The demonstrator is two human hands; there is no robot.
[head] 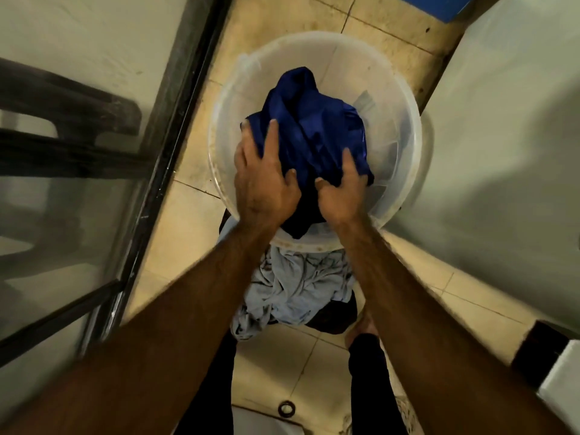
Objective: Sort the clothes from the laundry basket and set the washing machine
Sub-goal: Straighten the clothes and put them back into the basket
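Observation:
A clear plastic laundry basket [398, 89] stands on the tiled floor in the middle of the head view. Inside it lies a bunched dark blue garment [317, 127]. My left hand [263, 180] grips the garment's left side, fingers curled into the cloth. My right hand [343, 189] grips its near right part, thumb and fingers pinching the fabric. A pale blue-grey garment [298, 287] lies in a heap on the floor just in front of the basket, over something dark.
A glass door with a dark frame [175, 120] runs along the left. A white appliance side [508, 136] rises at the right. My legs in dark trousers [370, 387] and a floor drain [286, 409] are at the bottom.

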